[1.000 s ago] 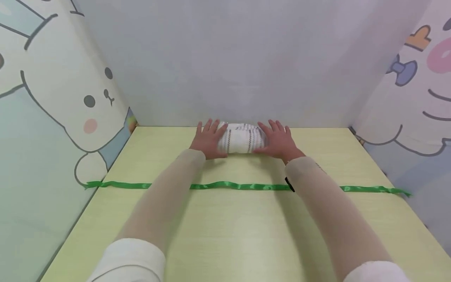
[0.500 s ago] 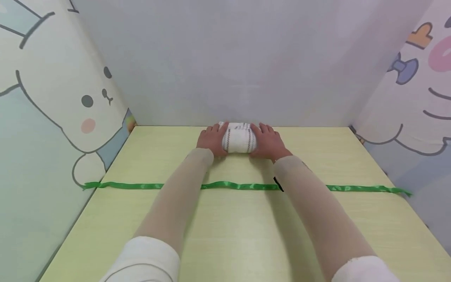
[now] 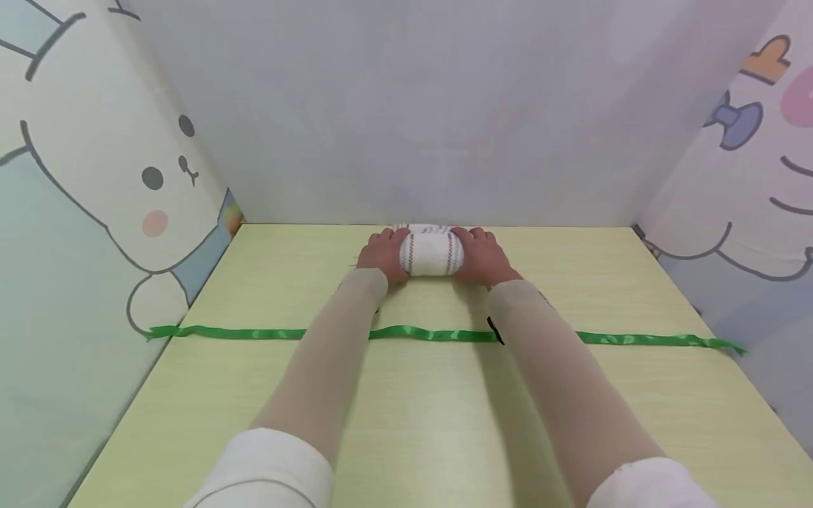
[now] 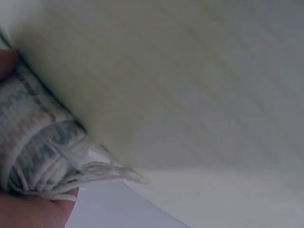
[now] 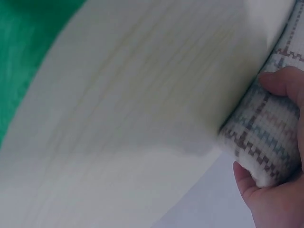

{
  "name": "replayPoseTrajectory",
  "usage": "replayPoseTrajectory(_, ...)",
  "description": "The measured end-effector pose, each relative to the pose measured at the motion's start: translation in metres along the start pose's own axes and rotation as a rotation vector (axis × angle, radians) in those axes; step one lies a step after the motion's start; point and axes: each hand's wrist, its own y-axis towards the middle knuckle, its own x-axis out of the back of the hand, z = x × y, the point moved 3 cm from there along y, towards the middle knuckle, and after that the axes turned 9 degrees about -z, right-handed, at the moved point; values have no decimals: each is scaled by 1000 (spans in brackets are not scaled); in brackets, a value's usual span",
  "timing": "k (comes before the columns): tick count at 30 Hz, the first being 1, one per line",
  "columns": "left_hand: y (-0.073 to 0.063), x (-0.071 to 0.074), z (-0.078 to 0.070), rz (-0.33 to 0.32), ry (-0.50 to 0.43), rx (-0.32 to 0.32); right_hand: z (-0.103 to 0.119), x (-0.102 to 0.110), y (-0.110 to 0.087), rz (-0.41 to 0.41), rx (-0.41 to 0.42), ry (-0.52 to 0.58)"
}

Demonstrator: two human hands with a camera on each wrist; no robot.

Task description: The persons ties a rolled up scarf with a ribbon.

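Note:
A rolled-up woven cloth (image 3: pixel 432 255), white with patterned bands, lies at the far end of the table near the back wall. My left hand (image 3: pixel 384 257) grips its left end, and my right hand (image 3: pixel 480 257) grips the right end. In the left wrist view, loose white fringe (image 4: pixel 109 171) trails from the roll's end beside my palm. The right wrist view shows my thumb (image 5: pixel 281 81) pressed along the roll's checked side, with a fingertip (image 5: pixel 244 178) curled around its end. My palms hide both ends of the cloth in the head view.
A green ribbon (image 3: pixel 438 336) runs across the pale wooden table (image 3: pixel 419 409), passing under both forearms. Behind the roll rises a plain light back wall (image 3: pixel 432 127). Cartoon-printed panels stand along the left (image 3: pixel 95 176) and right (image 3: pixel 749 197) sides.
Both hands have moved inward, from spread fingers around the roll to a grip on its two ends. Over the last half second the hands and cloth have barely shifted.

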Motion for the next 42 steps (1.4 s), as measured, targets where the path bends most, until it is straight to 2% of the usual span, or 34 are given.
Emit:
replayPoseTrajectory(10,-1,-2,-6,-28,107,-13,2,-5,-2,-5,-47,32)
replayPoseTrajectory(16,-4,3,-8,10,129,3,2,-11,0,10,-53,10)
replayPoseTrajectory(21,-2,4,-9,8,155,14,1,-10,1,-6,-23,8)
replayPoseTrajectory(28,1,7,-13,-5,180,-15,-1,-7,3,-13,18,-52)
replayPoseTrajectory(37,2,24,-11,1,183,-93,7,15,-3,-6,21,-64)
replayPoseTrajectory(42,-3,38,-12,-13,179,-111,15,24,-9,-11,19,-61)
